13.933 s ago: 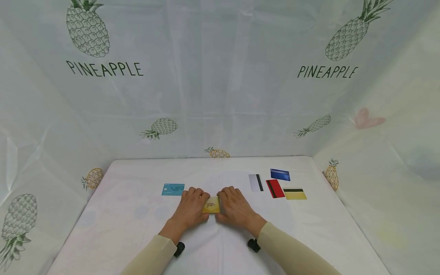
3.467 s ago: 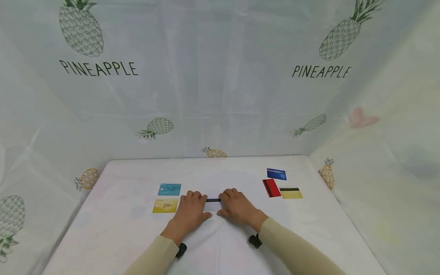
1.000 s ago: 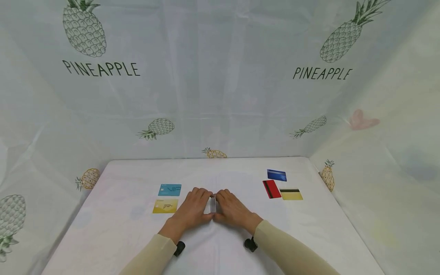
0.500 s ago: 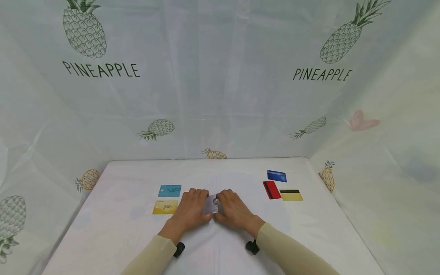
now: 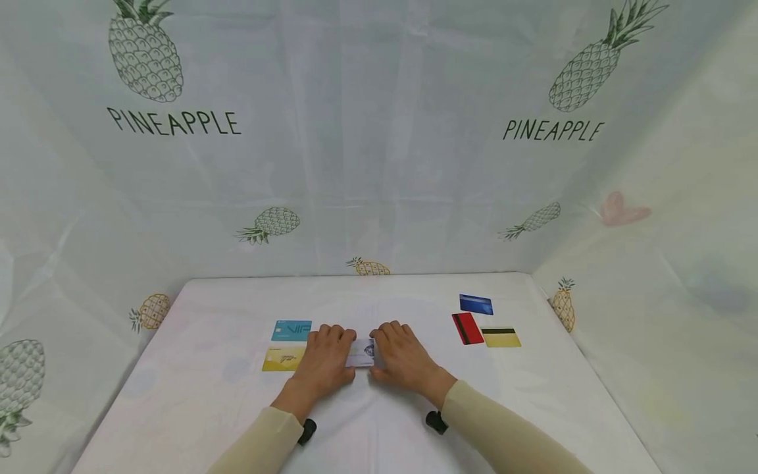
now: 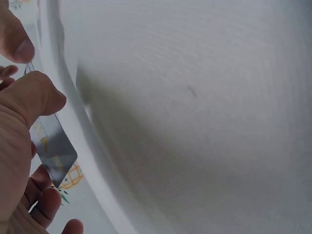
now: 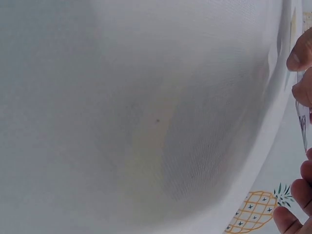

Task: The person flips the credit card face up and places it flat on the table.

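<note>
A whitish-silver card with a dark round print lies level between the two hands at the middle of the table. My left hand pinches its left part, thumb on the near side and fingers beyond. At the card's right end, my right hand holds it between fingertips and thumb; the right wrist view catches only those digits and a sliver of the card. Left of the left hand lie a teal VIP card and, below it, a yellow card, its right edge close to the hand.
Toward the table's right back lie a blue card, a red card with a dark stripe and a gold card with a dark stripe. A white cloth covers the table; pineapple-printed sheets hang behind and beside it.
The whitish card, earlier taken from the right group, has turned over from its stripe side to its printed face. The yellow card, held at first, now lies below the teal one.
</note>
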{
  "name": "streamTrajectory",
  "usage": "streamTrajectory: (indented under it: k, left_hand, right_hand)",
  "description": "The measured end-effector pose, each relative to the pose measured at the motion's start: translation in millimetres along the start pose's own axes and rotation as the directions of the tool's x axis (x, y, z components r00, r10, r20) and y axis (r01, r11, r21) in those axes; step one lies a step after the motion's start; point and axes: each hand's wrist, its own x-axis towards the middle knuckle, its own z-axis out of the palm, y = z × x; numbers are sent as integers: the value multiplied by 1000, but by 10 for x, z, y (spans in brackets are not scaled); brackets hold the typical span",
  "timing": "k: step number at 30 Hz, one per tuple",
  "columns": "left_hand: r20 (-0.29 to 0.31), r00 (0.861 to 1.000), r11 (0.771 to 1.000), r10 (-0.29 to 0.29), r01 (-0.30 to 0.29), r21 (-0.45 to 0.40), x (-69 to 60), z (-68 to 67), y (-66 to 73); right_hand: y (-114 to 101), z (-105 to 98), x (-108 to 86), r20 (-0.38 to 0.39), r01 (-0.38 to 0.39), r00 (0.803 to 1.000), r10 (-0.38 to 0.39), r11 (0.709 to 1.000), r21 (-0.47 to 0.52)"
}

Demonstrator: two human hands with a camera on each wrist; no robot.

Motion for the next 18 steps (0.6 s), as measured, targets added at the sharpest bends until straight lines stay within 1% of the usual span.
streamTrajectory:
  k: [5,9,14,18]
  left_hand:
    - [-15,1000,1000,12,-12,8,4,8,18]
    - [-26,999,1000,22,-21,20,9,30,14]
    - [-19,999,997,33,-31,68,10,38,-13]
    - [-14,999,993,37,-35,115,12,27,-40]
  right_hand:
    - [-31,18,21,26,8,1000,-6,998,-62]
    - [-38,24,26,41,9,999,-6,997,-79]
    - [-21,43,31,51,3,999,1,997,-79]
    - [2,52,39,38,-6,999,9,997,-83]
